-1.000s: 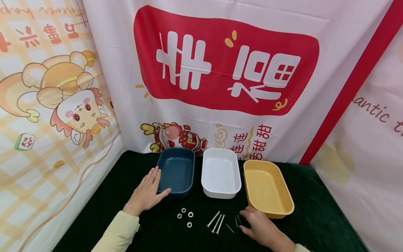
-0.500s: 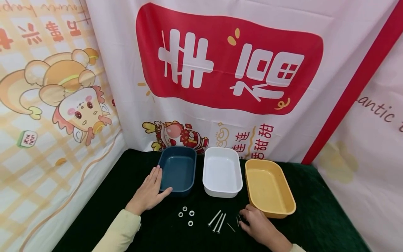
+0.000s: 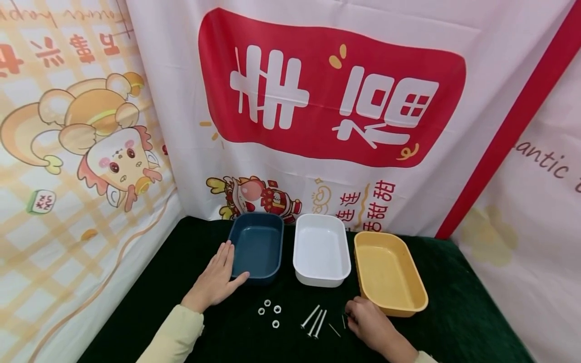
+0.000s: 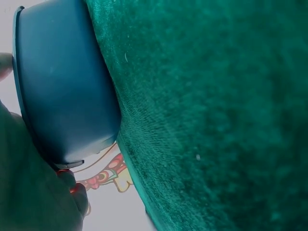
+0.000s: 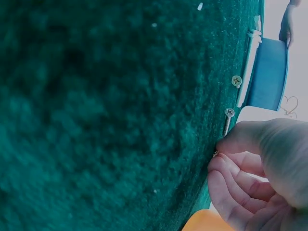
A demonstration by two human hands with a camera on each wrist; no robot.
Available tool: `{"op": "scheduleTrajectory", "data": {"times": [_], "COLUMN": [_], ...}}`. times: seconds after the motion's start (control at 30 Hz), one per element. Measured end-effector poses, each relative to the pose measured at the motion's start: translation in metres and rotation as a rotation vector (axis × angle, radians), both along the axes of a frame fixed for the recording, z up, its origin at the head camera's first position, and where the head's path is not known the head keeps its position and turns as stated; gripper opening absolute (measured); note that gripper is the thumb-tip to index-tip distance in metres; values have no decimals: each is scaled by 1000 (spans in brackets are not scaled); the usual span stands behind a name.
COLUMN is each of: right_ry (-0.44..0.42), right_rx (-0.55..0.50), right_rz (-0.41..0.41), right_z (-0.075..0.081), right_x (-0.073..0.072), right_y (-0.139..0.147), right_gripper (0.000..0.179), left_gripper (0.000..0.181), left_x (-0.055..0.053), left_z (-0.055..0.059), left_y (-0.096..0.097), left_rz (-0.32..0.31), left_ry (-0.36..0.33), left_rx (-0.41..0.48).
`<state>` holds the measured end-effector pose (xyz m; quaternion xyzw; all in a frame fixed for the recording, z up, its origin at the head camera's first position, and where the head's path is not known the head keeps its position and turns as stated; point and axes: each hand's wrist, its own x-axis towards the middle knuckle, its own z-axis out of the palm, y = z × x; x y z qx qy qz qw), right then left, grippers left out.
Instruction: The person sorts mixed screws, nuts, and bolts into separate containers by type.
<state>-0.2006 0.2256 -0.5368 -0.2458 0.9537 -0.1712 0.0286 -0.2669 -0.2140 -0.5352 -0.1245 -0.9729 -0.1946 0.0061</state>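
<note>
My left hand [image 3: 213,282] rests with straight fingers along the left rim of a blue tray [image 3: 256,252], thumb by its near corner. In the left wrist view the tray's wall [image 4: 67,82] fills the upper left. My right hand [image 3: 369,322] is low over the cloth, just in front of the yellow tray. Thumb and fingertips pinch a small screw, mostly hidden, its tip of metal [image 5: 215,154] showing in the right wrist view. Beside that hand lie two thin screws, one nearer the fingers [image 3: 343,321] and another screw [image 3: 334,330] to its left, with cross-slotted heads.
Three long bolts [image 3: 314,322] lie left of the thin screws. Several hex nuts [image 3: 275,324] lie farther left. A white tray [image 3: 322,252] stands between the blue one and a yellow tray [image 3: 390,272]. Dark green cloth [image 3: 458,302] covers the table; printed curtains hang behind.
My right hand's fingers have closed together on one of the thin screws; two are left visible beside it. The left hand stays on the blue tray. The head view has shifted slightly.
</note>
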Motion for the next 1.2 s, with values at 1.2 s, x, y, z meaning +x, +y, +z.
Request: {"op": "scheduleTrajectory", "data": {"times": [1.2], "right_ry": [132], "right_rx": [-20], "right_rz": [152], "right_z": [62], "right_x": [-12], "right_y": [-23], "right_gripper": [11], "left_gripper": [106], "left_x": [-2], "left_z": [2], "left_y": [-2], "left_rz": [-20], "left_ry": [-27], "left_rx": [18]}}
